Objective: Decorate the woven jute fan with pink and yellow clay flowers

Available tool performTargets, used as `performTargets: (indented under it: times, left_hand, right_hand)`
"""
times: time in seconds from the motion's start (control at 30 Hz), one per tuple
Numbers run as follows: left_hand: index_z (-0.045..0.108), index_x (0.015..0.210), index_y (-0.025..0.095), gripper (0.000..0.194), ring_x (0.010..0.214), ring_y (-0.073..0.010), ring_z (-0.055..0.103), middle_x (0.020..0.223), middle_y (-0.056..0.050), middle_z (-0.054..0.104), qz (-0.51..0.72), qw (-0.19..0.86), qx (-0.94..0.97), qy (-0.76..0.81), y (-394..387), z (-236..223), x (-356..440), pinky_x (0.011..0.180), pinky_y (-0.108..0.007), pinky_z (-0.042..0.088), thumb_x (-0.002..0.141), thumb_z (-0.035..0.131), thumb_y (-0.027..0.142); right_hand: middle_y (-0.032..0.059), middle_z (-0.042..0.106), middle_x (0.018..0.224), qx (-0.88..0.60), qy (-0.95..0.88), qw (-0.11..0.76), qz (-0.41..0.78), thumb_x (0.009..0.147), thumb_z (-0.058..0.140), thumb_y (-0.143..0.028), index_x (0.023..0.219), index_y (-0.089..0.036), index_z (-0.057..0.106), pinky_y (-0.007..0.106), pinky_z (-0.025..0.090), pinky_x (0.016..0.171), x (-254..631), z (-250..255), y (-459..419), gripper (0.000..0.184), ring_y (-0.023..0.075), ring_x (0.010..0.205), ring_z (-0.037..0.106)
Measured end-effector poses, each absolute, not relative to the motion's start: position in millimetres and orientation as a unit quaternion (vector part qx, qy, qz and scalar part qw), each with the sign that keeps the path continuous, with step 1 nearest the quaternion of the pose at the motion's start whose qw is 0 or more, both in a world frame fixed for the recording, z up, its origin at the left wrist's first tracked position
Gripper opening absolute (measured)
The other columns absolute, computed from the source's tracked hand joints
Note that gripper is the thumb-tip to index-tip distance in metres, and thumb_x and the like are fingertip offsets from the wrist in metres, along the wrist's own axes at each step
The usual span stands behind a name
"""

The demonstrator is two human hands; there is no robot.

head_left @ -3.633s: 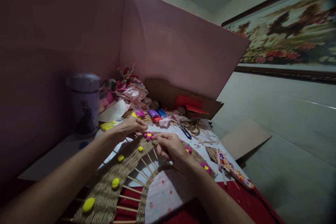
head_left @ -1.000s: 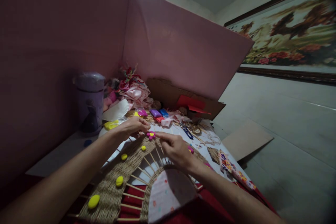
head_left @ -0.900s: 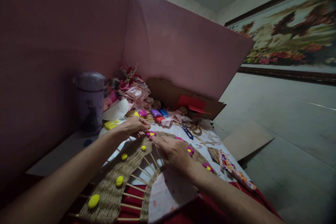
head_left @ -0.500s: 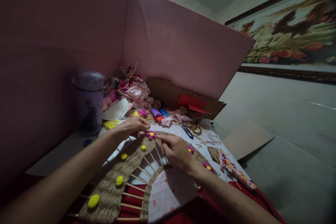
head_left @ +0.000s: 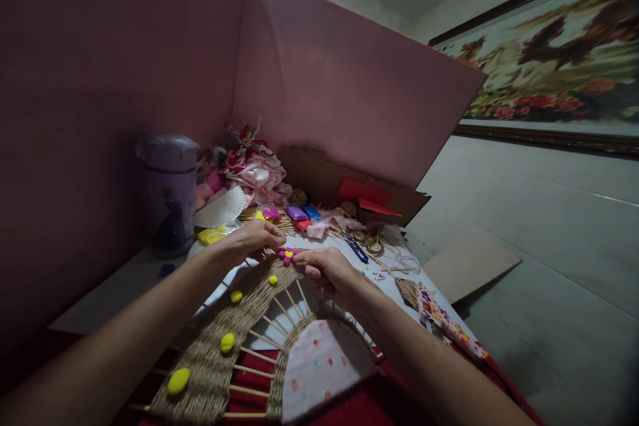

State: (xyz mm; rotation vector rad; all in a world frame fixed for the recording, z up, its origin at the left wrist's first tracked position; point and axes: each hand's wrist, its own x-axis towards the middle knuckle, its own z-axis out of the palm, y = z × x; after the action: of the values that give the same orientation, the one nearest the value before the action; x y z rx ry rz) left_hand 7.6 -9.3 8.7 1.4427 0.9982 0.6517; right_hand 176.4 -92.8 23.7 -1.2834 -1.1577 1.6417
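Note:
A woven fan-shaped piece [head_left: 210, 353] of tan cord on thin wooden sticks lies before me, with a dotted fabric part [head_left: 319, 369] at its centre. Yellow clay balls [head_left: 227, 343] sit along the woven band. Near its top is a clay flower [head_left: 287, 255] with magenta petals and a yellow middle. My left hand [head_left: 257, 239] is at the far edge beside this flower, fingers pinched together; what is between them is hidden. My right hand [head_left: 329, 269] reaches in from the right, index finger stretched out against the flower's right side, its other fingers curled and holding nothing visible.
Bagged clay packs [head_left: 296, 213], blue-handled scissors [head_left: 355, 247] and loose cord [head_left: 394, 256] lie toward the back. A lilac canister [head_left: 172, 206] stands at left by a white pleated paper piece [head_left: 222, 208]. A flower-patterned wrapped object [head_left: 449, 323] is at right, and pink panels [head_left: 339, 73] rise behind.
My right hand has shifted slightly up, its index finger still at the flower; its forearm now covers the magenta flowers on the right. My left hand has hardly moved.

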Motion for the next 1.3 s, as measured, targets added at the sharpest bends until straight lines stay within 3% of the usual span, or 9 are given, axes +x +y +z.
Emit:
performTargets:
  times: [0.43,1.3]
  left_hand:
    - [0.057,0.069,0.015,0.025,0.045,-0.0069,0.040,0.055,0.004,0.049,0.276,0.590,0.630,0.423,-9.1,7.0,6.6,0.044,-0.020,0.031,0.056,0.068,0.033]
    - [0.056,0.059,0.016,0.027,0.042,-0.0072,0.040,0.048,0.004,0.049,0.275,0.596,0.617,0.435,-13.6,13.8,9.1,0.043,-0.021,0.027,0.050,0.072,0.035]
  right_hand:
    - [-0.0113,0.030,0.041,-0.475,-0.448,0.397,0.645,0.062,0.060,-0.026,0.082,-0.010,0.063,0.020,0.000,0.038,175.2,25.0,-90.3,0.026,0.0023,0.037,0.010]
    - [-0.0112,0.034,0.041,-0.498,-0.434,0.387,0.643,0.063,0.061,-0.026,0.075,-0.013,0.059,0.020,0.002,0.038,179.1,16.8,-88.2,0.018,0.0021,0.036,0.014]
